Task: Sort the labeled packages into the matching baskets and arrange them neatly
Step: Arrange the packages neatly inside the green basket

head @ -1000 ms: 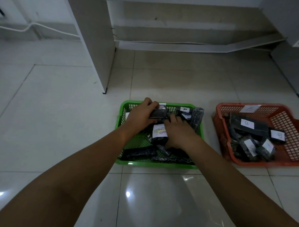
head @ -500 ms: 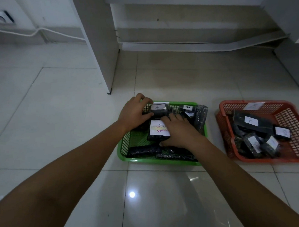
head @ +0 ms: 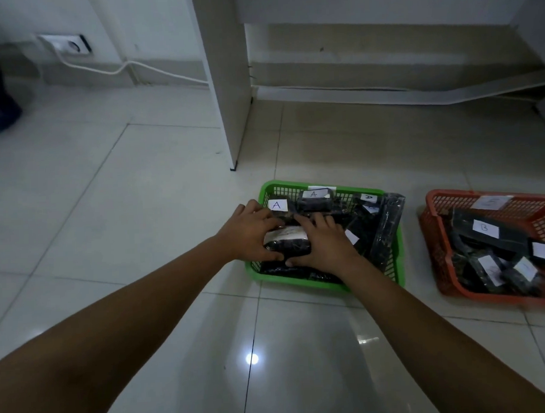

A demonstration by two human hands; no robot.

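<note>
While both arms reach into the green basket [head: 327,282] on the floor, the left hand [head: 250,235] and right hand [head: 324,244] grip a black package [head: 287,243] from either side, fingers curled round it. Other A-labelled packages [head: 314,199] lie behind. B packages [head: 487,231] fill the red basket [head: 435,255].

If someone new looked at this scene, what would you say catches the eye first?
Both hands, left and right, meet over a black package in the green basket at centre, which holds packages labelled A. To its right on the tiled floor sits a red basket of packages, one labelled B.
</note>
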